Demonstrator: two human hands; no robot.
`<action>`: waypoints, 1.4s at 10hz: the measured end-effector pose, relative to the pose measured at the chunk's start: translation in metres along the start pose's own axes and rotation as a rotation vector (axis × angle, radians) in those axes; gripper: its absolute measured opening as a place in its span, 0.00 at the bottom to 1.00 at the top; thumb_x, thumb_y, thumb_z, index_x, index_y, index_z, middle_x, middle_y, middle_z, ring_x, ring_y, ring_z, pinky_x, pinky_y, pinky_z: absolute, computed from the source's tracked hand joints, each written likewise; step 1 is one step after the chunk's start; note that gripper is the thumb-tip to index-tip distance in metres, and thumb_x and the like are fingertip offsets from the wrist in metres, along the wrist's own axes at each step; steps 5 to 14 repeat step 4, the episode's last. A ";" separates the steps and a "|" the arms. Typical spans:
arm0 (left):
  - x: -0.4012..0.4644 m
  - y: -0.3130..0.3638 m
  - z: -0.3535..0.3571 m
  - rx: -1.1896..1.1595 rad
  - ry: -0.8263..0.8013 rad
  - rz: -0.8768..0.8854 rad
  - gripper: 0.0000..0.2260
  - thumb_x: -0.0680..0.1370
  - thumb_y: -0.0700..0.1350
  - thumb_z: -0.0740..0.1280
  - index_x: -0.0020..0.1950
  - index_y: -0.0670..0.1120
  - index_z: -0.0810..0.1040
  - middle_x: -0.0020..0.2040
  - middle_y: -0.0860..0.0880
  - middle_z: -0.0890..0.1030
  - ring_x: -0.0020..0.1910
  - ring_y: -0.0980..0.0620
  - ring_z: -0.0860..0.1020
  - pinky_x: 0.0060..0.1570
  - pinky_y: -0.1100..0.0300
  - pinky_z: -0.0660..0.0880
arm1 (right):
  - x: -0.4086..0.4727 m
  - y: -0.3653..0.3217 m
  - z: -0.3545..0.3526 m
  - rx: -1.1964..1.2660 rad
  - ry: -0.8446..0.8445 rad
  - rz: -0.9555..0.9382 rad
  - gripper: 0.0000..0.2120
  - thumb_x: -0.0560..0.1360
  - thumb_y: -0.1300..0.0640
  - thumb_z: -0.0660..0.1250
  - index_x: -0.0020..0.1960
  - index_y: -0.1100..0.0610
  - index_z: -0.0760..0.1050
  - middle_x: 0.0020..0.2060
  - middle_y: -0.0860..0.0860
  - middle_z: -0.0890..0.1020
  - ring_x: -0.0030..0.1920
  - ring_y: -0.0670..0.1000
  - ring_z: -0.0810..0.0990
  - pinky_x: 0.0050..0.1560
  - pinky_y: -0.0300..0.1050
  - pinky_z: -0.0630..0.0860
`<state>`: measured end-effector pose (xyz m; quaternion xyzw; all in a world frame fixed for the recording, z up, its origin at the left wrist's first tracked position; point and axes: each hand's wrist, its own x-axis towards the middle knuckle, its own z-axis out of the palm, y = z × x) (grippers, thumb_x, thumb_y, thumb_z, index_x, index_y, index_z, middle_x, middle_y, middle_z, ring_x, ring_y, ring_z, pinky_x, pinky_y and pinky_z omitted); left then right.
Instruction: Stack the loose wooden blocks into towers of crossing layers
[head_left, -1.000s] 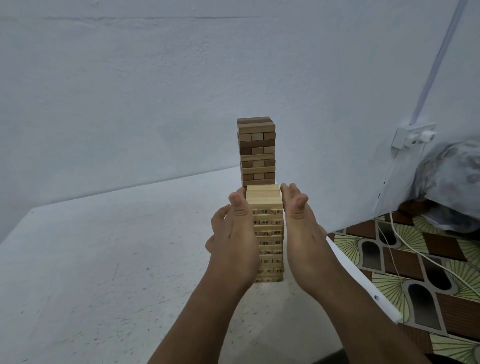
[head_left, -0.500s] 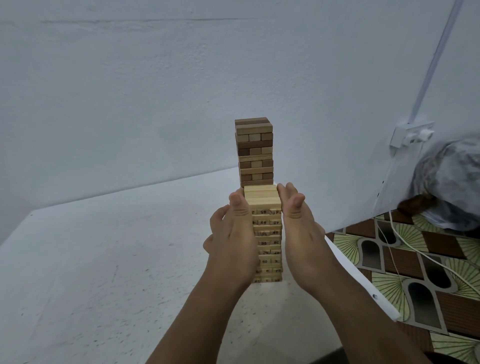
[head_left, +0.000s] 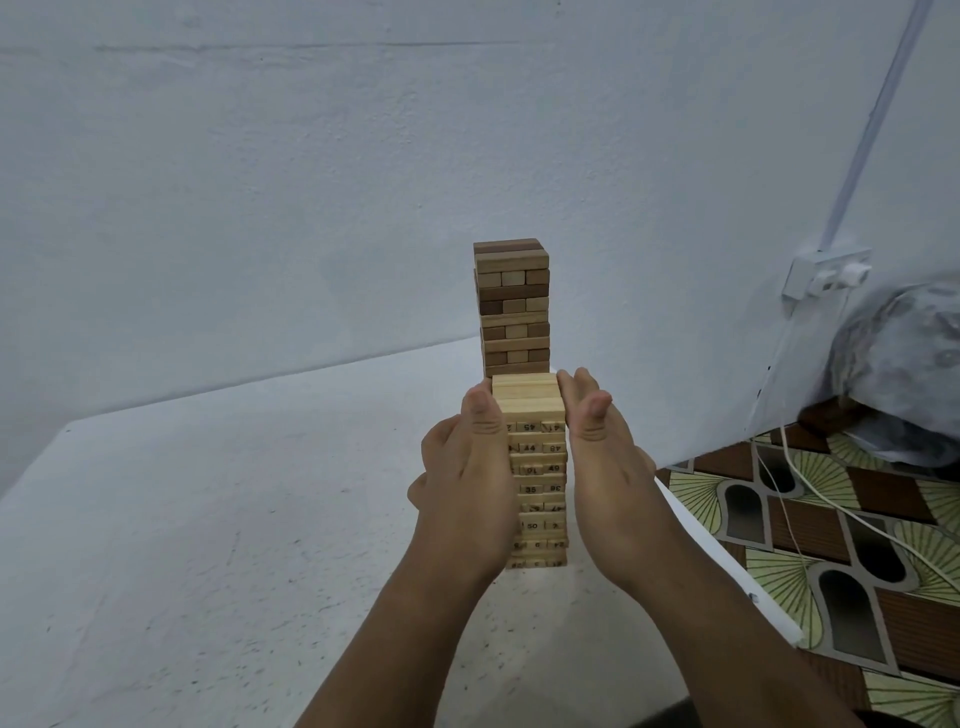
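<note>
Pale numbered tower (head_left: 535, 467) is being pressed between flat left hand (head_left: 467, 488) and right hand (head_left: 608, 467), fingers straight | darker tower (head_left: 511, 306) is being partly hidden behind it | white cable (head_left: 810, 499) is lying far right.

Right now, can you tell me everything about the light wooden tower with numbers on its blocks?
The pale wooden block tower with printed numbers stands upright on the white tabletop, in front of a darker brown block tower. Its layers cross, three blocks each; end faces show numbers like 45, 44 and 50. The left hand and right hand lie flat against its two sides.
</note>
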<state>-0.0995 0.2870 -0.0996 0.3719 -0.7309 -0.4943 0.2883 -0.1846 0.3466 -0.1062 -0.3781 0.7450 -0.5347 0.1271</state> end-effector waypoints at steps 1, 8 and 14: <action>-0.002 0.000 -0.001 -0.012 -0.003 0.021 0.26 0.69 0.76 0.34 0.54 0.77 0.67 0.71 0.57 0.68 0.73 0.49 0.63 0.74 0.37 0.57 | -0.001 -0.001 -0.001 0.015 -0.005 0.008 0.48 0.45 0.13 0.27 0.62 0.26 0.51 0.79 0.41 0.51 0.78 0.46 0.46 0.76 0.63 0.39; -0.016 0.010 -0.018 0.020 0.049 -0.084 0.24 0.73 0.70 0.39 0.63 0.72 0.63 0.77 0.58 0.59 0.75 0.53 0.59 0.75 0.42 0.53 | -0.015 0.001 -0.015 0.072 0.006 -0.012 0.44 0.62 0.18 0.32 0.74 0.31 0.52 0.76 0.34 0.56 0.76 0.39 0.52 0.77 0.59 0.47; -0.016 0.010 -0.018 0.020 0.049 -0.084 0.24 0.73 0.70 0.39 0.63 0.72 0.63 0.77 0.58 0.59 0.75 0.53 0.59 0.75 0.42 0.53 | -0.015 0.001 -0.015 0.072 0.006 -0.012 0.44 0.62 0.18 0.32 0.74 0.31 0.52 0.76 0.34 0.56 0.76 0.39 0.52 0.77 0.59 0.47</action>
